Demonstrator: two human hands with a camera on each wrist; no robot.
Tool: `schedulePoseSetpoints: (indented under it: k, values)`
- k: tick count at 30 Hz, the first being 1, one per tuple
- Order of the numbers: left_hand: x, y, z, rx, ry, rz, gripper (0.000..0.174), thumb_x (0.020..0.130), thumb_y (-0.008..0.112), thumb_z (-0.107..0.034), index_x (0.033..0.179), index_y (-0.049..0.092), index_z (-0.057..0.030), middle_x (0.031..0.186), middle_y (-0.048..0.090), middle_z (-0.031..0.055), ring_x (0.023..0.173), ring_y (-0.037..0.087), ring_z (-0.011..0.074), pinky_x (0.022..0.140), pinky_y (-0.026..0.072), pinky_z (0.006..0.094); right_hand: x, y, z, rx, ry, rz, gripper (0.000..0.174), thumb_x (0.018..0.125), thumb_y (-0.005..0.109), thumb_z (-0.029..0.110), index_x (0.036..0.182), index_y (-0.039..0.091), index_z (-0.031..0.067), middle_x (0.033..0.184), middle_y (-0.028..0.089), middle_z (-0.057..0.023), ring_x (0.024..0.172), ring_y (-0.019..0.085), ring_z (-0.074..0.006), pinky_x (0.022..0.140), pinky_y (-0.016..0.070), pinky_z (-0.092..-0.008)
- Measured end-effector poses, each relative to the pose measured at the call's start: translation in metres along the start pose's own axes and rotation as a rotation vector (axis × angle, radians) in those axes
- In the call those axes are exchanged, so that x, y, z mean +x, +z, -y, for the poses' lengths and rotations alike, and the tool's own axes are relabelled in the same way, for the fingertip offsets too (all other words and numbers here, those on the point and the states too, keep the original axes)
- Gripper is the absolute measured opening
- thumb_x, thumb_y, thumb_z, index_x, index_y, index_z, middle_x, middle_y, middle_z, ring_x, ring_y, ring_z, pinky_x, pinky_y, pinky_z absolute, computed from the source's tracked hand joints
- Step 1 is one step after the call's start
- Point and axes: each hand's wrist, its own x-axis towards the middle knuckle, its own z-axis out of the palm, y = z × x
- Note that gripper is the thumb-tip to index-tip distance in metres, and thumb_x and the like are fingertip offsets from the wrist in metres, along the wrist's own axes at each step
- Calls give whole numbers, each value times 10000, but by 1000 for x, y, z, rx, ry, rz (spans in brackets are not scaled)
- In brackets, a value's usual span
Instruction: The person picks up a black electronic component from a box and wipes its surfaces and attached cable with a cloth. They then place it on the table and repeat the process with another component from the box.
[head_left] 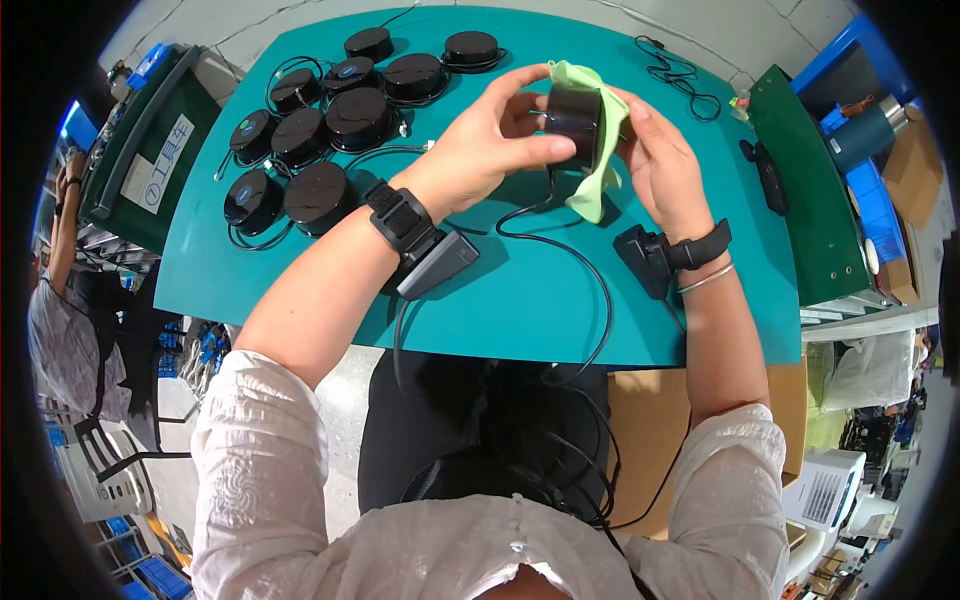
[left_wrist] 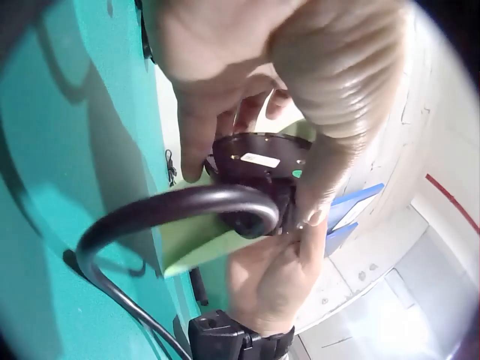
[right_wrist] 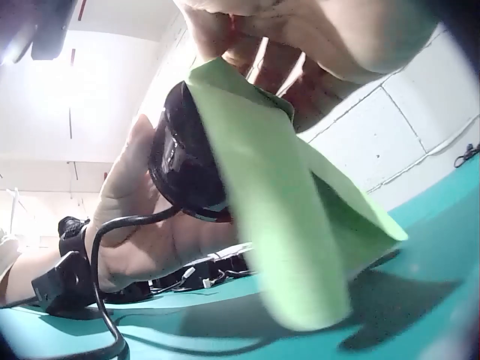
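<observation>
The left hand [head_left: 470, 150] grips a round black device [head_left: 572, 118] by its rim, raised above the teal table. A light green cloth [head_left: 597, 190] lies against the device's right face, and the right hand [head_left: 662, 165] holds it there with curled fingers. In the left wrist view the device's underside [left_wrist: 259, 160] shows a small white label, with a thick black cable [left_wrist: 172, 206] leaving it. The cloth [right_wrist: 274, 202] hangs down in loose folds in the right wrist view, beside the black device [right_wrist: 186, 154].
Several round black devices with coiled cables stand at the table's [head_left: 480, 320] back left, one of them a wide one [head_left: 318, 197]. A coiled black cable [head_left: 680, 75] and a dark object [head_left: 765, 177] lie at the right. Green cabinets [head_left: 815, 220] flank the table.
</observation>
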Motion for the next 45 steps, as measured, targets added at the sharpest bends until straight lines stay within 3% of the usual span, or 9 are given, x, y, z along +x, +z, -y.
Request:
schedulePoseSetpoints:
  k: [3,8,14,20,32,35,39,41,45]
  values:
    - [-2,2,-11,-224,-160,-92,725,873,697,-296,1435,319,-40,1299,472,101,1201,490,196,1045,385,349,2,1,0,369,132,-31,425,997,460,212,1326,484,-56,1237,573,-108,1122,534,-169,991,414,-325]
    - [3,-5,1,18,-106,-116,643,877,690,-310,1377,400,-27,1264,515,113,1186,492,188,1008,394,329,5,0,-13,308,194,69,439,950,499,98,1360,443,-46,1228,579,-94,1096,553,-169,975,429,-322]
    - [3,-6,-2,102,-119,-118,639,840,734,-221,1363,409,-50,1233,547,126,1186,503,205,1022,403,352,6,-1,-10,516,307,65,408,947,472,67,1334,454,-64,1230,574,-117,1105,559,-184,991,430,-328]
    - [8,-5,2,353,55,-165,735,749,790,-89,1367,392,-104,1357,441,119,1241,471,256,1019,445,385,2,10,-16,645,402,106,381,914,525,-11,1283,454,-80,1232,546,-155,1142,544,-215,1045,418,-331]
    - [9,-5,1,660,200,-177,739,703,816,-94,1336,442,-172,1317,420,61,1239,461,252,1017,444,411,-1,11,-19,540,478,12,255,939,545,40,1157,548,-92,1052,645,-137,926,653,-187,847,541,-301]
    - [10,-4,0,708,288,-185,727,654,841,-113,1288,484,-120,1242,460,112,1167,490,262,972,472,362,-2,10,-15,532,469,28,254,938,550,46,1156,558,-83,1047,654,-135,915,662,-182,837,549,-297]
    - [9,-6,3,724,224,-218,718,658,847,-142,1285,496,-115,1220,481,112,1150,502,262,975,460,348,-2,8,-2,447,466,17,289,936,550,46,1195,551,-81,1069,658,-141,934,669,-181,844,552,-292]
    - [8,-7,5,610,73,-209,687,706,828,-132,1306,493,-125,1227,528,70,1085,544,203,907,495,351,-2,8,-1,442,453,9,307,936,550,45,1215,542,-81,1073,658,-141,940,670,-182,841,554,-293]
    - [10,-9,2,632,125,-207,686,719,826,-161,1311,485,-97,1164,571,81,995,558,180,827,506,318,-3,13,2,446,405,-51,335,936,550,46,1246,528,-80,1072,659,-142,945,670,-182,832,562,-293]
